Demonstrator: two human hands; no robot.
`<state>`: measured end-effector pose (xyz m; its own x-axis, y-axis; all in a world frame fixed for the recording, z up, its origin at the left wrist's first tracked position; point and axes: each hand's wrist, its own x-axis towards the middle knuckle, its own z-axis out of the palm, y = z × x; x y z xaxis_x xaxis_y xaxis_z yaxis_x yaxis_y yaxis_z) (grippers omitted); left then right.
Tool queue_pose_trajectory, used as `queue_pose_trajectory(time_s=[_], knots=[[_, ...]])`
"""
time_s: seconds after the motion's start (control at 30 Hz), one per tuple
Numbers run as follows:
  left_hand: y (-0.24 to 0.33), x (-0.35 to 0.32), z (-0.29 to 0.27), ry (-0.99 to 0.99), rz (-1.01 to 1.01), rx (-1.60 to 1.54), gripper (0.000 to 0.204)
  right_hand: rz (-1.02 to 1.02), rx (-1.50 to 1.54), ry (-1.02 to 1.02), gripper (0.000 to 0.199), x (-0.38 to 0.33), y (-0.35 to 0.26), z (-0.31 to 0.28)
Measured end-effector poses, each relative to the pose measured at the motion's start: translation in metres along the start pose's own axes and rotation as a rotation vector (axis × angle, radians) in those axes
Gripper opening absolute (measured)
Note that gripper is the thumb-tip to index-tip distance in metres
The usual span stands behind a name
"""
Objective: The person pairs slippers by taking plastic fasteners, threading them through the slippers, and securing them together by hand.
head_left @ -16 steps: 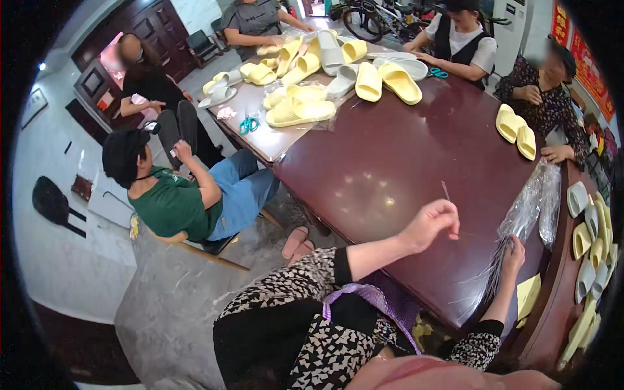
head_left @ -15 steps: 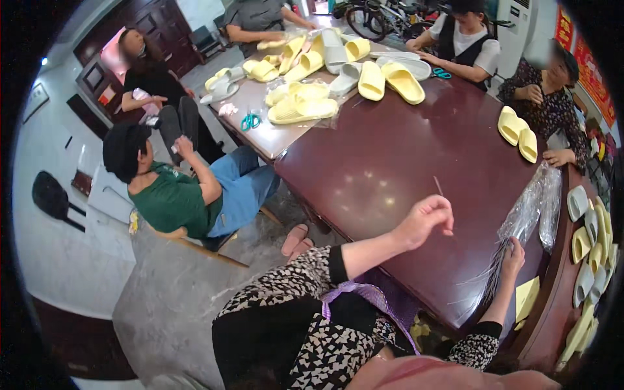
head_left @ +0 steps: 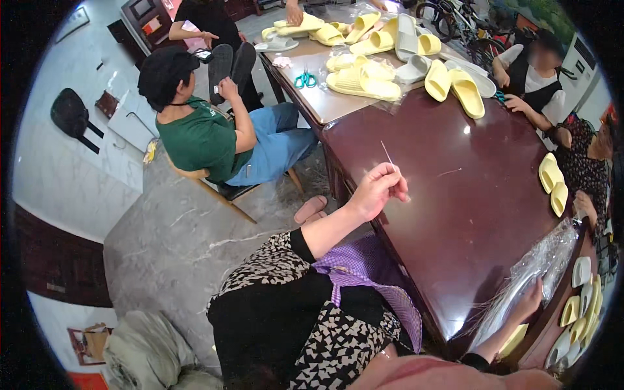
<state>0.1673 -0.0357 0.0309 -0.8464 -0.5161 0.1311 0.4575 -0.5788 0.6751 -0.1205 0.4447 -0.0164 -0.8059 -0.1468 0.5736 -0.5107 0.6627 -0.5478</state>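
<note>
My left hand [head_left: 381, 190] is raised over the table's near left edge, its thumb and fingers pinching a thin pale strand [head_left: 388, 153] that points up. On the right, my right hand [head_left: 528, 301] has its fingers curled on a long clear plastic bag [head_left: 545, 261]. Several fine strands [head_left: 489, 318] fan out of the bag's near end beside this hand. One loose strand [head_left: 450, 172] lies on the dark glossy table [head_left: 448, 221]. The underside of the right hand's grip is partly hidden.
Yellow and grey slippers [head_left: 455, 88] crowd the far table, near teal scissors [head_left: 305, 80]. A yellow pair [head_left: 552, 184] lies by the right edge; more slippers [head_left: 582, 312] line a ledge. A seated person in green [head_left: 205, 140] is at left; other people stand or sit around the tables.
The view has swung toward the right. My left hand has moved left over the table, still pinching a strand. A loose strand now shows on the tabletop. My right hand remains at the bag.
</note>
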Motion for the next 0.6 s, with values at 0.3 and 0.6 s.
queue_pose_trajectory(time_s=[0.3,0.6], knots=[[-0.008,-0.006,0.029,-0.128,-0.017,0.038,0.007,-0.317,0.336,-0.478,0.025,-0.007,-0.271,0.029],[-0.002,-0.008,0.037,-0.189,0.006,0.043,0.007,-0.178,0.650,-0.816,0.029,-0.066,-0.328,0.110]])
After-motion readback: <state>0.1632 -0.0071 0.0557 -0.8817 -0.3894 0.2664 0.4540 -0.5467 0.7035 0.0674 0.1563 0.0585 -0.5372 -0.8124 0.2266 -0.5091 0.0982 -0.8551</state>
